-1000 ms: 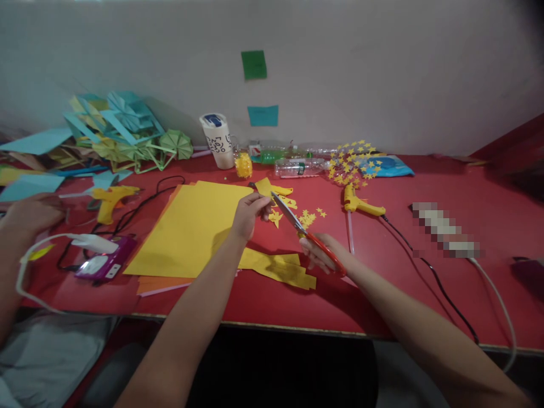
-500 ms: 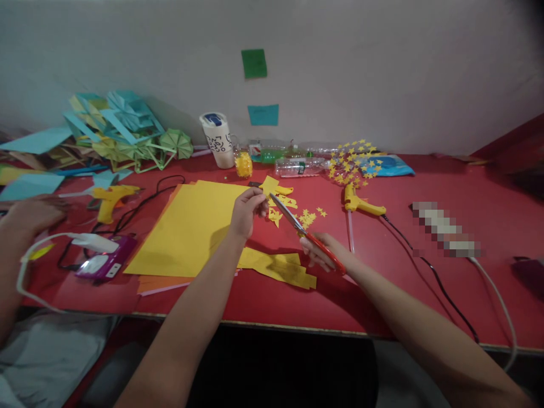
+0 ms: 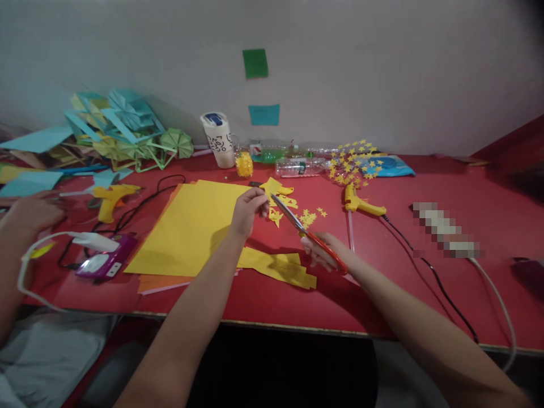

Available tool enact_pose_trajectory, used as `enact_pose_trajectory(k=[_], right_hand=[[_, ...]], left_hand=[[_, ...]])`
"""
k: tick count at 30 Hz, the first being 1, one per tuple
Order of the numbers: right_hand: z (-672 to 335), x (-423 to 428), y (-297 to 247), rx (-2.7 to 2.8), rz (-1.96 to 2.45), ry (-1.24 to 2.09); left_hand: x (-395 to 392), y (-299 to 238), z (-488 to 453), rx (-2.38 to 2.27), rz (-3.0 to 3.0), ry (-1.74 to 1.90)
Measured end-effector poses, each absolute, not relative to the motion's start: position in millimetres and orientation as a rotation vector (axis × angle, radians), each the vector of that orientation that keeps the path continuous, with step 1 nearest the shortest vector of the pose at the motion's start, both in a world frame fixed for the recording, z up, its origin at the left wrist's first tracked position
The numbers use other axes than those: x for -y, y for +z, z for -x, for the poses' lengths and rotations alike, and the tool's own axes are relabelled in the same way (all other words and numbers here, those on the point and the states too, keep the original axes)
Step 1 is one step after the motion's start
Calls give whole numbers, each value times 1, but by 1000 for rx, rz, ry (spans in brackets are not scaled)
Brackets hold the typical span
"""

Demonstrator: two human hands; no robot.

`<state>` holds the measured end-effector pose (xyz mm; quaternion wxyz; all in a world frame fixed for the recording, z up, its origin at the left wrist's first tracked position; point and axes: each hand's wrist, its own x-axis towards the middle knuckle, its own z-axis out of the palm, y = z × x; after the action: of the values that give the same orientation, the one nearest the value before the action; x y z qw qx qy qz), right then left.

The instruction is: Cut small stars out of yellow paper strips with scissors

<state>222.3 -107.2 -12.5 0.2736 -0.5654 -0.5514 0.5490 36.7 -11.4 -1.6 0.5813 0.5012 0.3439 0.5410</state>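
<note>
My left hand point(image 3: 249, 211) is closed, its thumb and fingers pinching a small piece of yellow paper point(image 3: 272, 186) above the table. My right hand point(image 3: 323, 252) grips the scissors point(image 3: 290, 212) by their red handles. Their blades point up and left, with the tips close to the left fingertips and the paper. Small yellow paper stars point(image 3: 308, 218) lie in a loose pile beyond the blades, beside yellow paper scraps point(image 3: 287, 201). Under my left forearm lies a stack of yellow sheets point(image 3: 182, 226). Yellow paper strips point(image 3: 276, 267) rest nearer the table edge.
A yellow glue gun point(image 3: 363, 206) with a black cord lies right. Behind are plastic bottles point(image 3: 300, 166), a jar with yellow pieces point(image 3: 244, 164) and a white tumbler point(image 3: 219, 141). Left are another glue gun point(image 3: 109, 201), a purple power strip point(image 3: 121, 255) and another person's hand point(image 3: 36, 212).
The small paper piece at my left fingertips is turned to a slightly different angle. Both hands and the scissors have hardly moved.
</note>
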Motion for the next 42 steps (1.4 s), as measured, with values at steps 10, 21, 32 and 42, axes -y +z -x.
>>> enact_pose_trajectory(k=[10, 21, 32, 42], right_hand=[[-217, 111, -1, 1456, 1491, 1501], [-219, 108, -6, 1485, 1507, 1495], [-221, 109, -7, 1509, 1570, 1482], [-218, 109, -3, 1510, 1609, 1455]], left_hand=[[13, -6, -41, -785, -1168, 1179], [11, -6, -38, -773, -1165, 1243], [12, -4, -37, -781, -1182, 1223], [13, -6, -37, -765, -1145, 1205]])
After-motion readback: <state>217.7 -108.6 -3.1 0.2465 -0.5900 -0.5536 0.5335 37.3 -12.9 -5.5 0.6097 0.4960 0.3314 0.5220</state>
